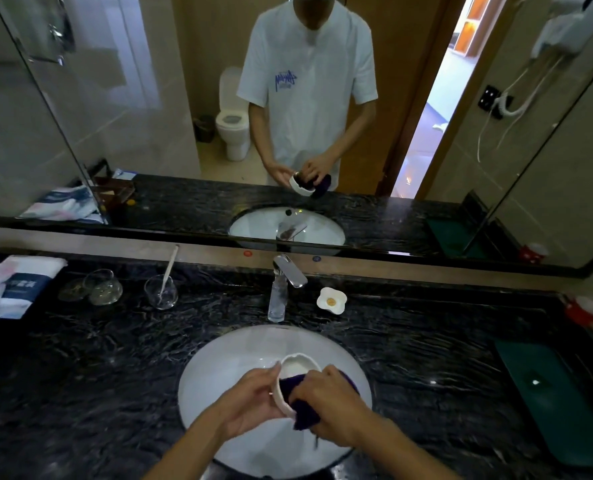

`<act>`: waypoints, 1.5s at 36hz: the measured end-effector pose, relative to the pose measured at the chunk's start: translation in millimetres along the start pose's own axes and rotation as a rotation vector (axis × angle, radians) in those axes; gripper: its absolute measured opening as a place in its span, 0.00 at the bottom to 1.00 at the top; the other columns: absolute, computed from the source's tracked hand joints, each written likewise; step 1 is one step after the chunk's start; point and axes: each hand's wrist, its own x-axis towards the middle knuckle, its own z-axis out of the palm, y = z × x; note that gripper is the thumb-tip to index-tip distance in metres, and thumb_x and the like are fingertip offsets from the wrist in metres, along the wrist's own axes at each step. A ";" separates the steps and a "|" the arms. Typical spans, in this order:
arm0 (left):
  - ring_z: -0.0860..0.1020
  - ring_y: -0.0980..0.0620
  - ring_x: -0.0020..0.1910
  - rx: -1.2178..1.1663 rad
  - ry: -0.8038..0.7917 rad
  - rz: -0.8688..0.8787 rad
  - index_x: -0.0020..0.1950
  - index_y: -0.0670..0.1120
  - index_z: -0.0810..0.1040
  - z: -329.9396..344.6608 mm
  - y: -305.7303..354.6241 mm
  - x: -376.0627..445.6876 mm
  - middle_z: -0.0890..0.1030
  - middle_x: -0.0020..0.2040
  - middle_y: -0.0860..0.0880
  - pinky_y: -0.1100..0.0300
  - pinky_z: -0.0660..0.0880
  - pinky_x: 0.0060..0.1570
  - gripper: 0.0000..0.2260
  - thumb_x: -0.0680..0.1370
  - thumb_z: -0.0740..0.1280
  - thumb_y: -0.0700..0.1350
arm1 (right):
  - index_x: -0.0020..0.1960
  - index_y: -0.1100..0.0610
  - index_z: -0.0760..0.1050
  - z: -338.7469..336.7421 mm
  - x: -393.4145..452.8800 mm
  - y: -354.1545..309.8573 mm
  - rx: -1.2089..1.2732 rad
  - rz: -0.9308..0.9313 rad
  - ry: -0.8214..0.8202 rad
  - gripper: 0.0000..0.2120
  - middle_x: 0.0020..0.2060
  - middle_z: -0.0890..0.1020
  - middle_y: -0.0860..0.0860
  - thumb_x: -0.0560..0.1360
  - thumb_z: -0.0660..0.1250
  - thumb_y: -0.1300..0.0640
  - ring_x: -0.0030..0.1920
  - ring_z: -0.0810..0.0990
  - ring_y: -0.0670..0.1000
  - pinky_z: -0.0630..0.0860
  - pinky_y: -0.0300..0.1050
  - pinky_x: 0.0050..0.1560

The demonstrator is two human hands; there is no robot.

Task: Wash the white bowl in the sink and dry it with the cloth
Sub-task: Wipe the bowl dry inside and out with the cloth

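Over the white oval sink (219,362) I hold a small white bowl (300,367), tilted on its side. My left hand (253,400) grips the bowl from the left, fingers around its outer wall. My right hand (329,403) clutches a dark purple cloth (303,407), which is pressed into the bowl's mouth and hangs below its rim. The chrome faucet (284,285) stands behind the sink; no water stream shows.
On the black marble counter (97,358) stand a glass with a toothbrush (161,289), glass lids (97,287), folded towels (7,285) at left, a flower-shaped dish (331,299), a red cup (584,310) and a green tray (551,396) at right. A mirror spans the wall.
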 end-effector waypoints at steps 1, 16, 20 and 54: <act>0.77 0.34 0.63 0.026 0.009 -0.020 0.69 0.32 0.74 -3.3 5.4 -0.6 0.77 0.66 0.30 0.36 0.76 0.60 0.23 0.82 0.66 0.48 | 0.50 0.47 0.78 -2.6 -1.4 4.1 -0.057 -0.057 -0.032 0.13 0.48 0.83 0.47 0.67 0.73 0.55 0.54 0.76 0.52 0.67 0.51 0.52; 0.78 0.34 0.63 0.048 0.144 -0.014 0.66 0.33 0.78 7.7 -9.2 -5.6 0.77 0.66 0.31 0.38 0.76 0.60 0.22 0.80 0.69 0.49 | 0.66 0.59 0.68 -6.9 13.3 4.7 0.127 0.096 -0.253 0.34 0.62 0.70 0.55 0.65 0.70 0.44 0.60 0.66 0.56 0.73 0.50 0.57; 0.79 0.34 0.60 0.073 0.166 0.031 0.65 0.32 0.78 16.5 -10.0 -1.0 0.77 0.65 0.28 0.39 0.79 0.56 0.20 0.80 0.67 0.47 | 0.62 0.59 0.71 -9.5 19.3 1.1 0.062 0.261 -0.416 0.30 0.61 0.70 0.60 0.66 0.71 0.45 0.59 0.71 0.61 0.73 0.50 0.50; 0.84 0.41 0.53 0.195 0.094 -0.078 0.59 0.37 0.84 17.7 29.4 3.5 0.85 0.55 0.40 0.42 0.80 0.49 0.13 0.79 0.65 0.42 | 0.48 0.45 0.86 -26.9 -3.0 40.9 1.248 0.698 0.018 0.15 0.43 0.89 0.49 0.62 0.79 0.54 0.45 0.87 0.51 0.84 0.44 0.43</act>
